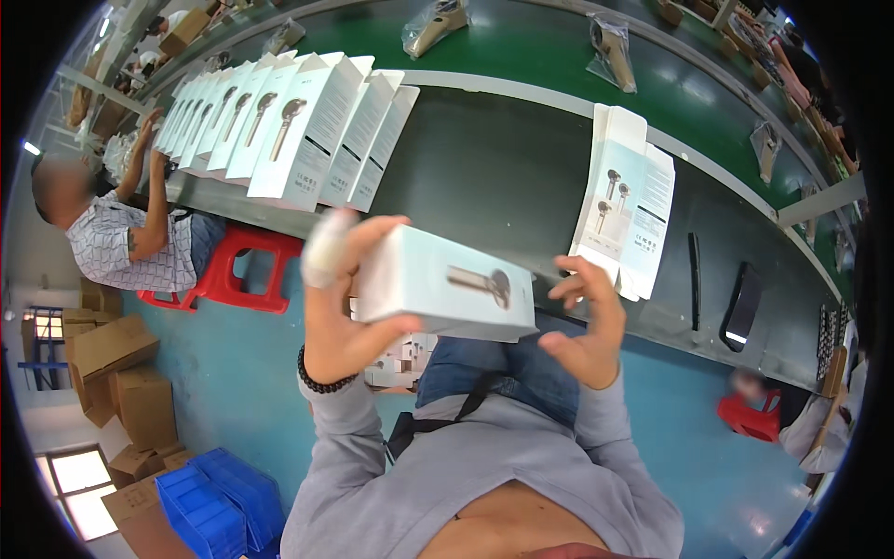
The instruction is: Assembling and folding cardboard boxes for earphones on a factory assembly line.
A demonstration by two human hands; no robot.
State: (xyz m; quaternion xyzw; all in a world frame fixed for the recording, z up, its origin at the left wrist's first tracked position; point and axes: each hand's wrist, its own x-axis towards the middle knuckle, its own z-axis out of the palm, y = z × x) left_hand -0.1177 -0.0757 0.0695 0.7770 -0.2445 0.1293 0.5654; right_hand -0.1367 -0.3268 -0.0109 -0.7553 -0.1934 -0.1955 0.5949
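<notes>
A white carton (pixel 438 279) with a handheld device printed on its side is held level in front of my body. My left hand (pixel 340 321) grips its left end, thumb below and fingers above; a pale covering wraps one finger. Beside the carton's right end, my right hand (pixel 596 321) has its fingers apart and appears not to touch it. On the bench (pixel 475 168), a row of similar white cartons (pixel 289 130) stands upright at the left. Flattened, unfolded cartons (pixel 619 200) lie in a stack to the right.
Beyond the bench, a green conveyor (pixel 531 56) carries bagged gold handheld devices (pixel 611 51). A phone (pixel 742 307) and a thin black strip (pixel 694 279) lie at the right. A co-worker (pixel 130 219) sits left, near a red stool (pixel 251 270). Blue crates (pixel 219 503) stand lower left.
</notes>
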